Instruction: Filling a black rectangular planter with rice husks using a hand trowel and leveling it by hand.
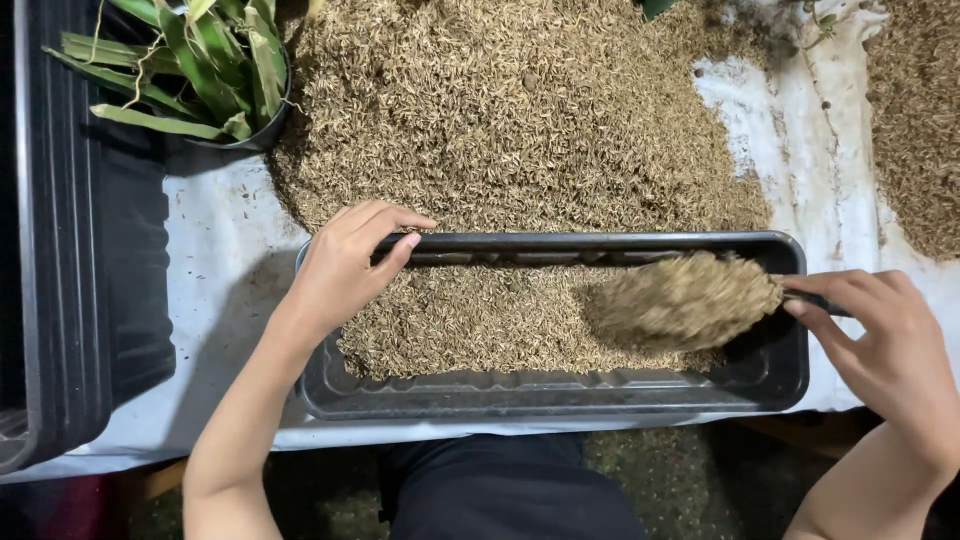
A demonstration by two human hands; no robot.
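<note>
A long black rectangular planter tray (560,392) lies across the table edge, partly filled with tan husk-like material (470,318). My left hand (345,265) grips the tray's far rim near its left end. My right hand (880,335) holds the dark handle of a scoop (690,298) heaped with the same husk, hovering over the tray's right part. The scoop's blade is hidden under its load.
A big heap of husk (520,110) covers the white sheet (220,250) beyond the tray, with more husk (915,120) at the right. A black pot with green leaves (205,65) stands at the back left. Stacked black trays (80,230) fill the left side.
</note>
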